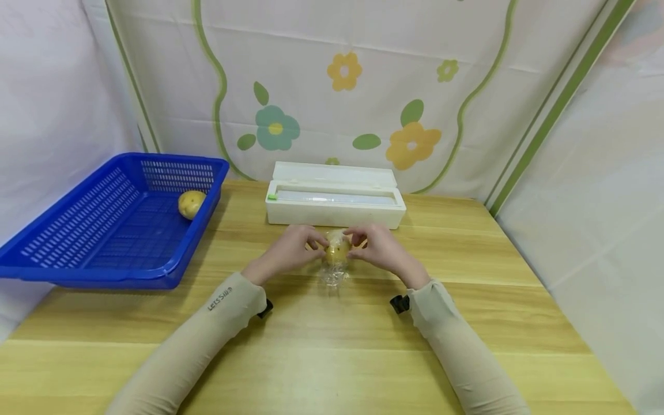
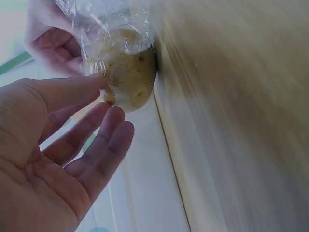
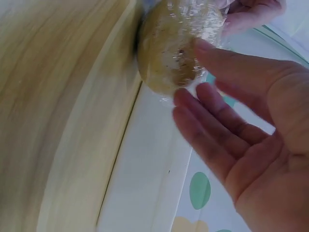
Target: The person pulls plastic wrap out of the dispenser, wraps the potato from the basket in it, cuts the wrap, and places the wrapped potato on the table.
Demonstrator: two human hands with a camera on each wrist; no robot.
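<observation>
Potato (image 1: 337, 252) in clear film (image 1: 334, 276) between left fingers (image 2: 108, 151) and right fingers (image 3: 203, 145)

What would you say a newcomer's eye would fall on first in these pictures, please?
Probably the blue basket at the left of the table, with a potato inside near its right wall. Next, around the middle, a second potato in shiny clear film, with the left hand and right hand on either side. Just behind stands a white box, its lid open.
</observation>
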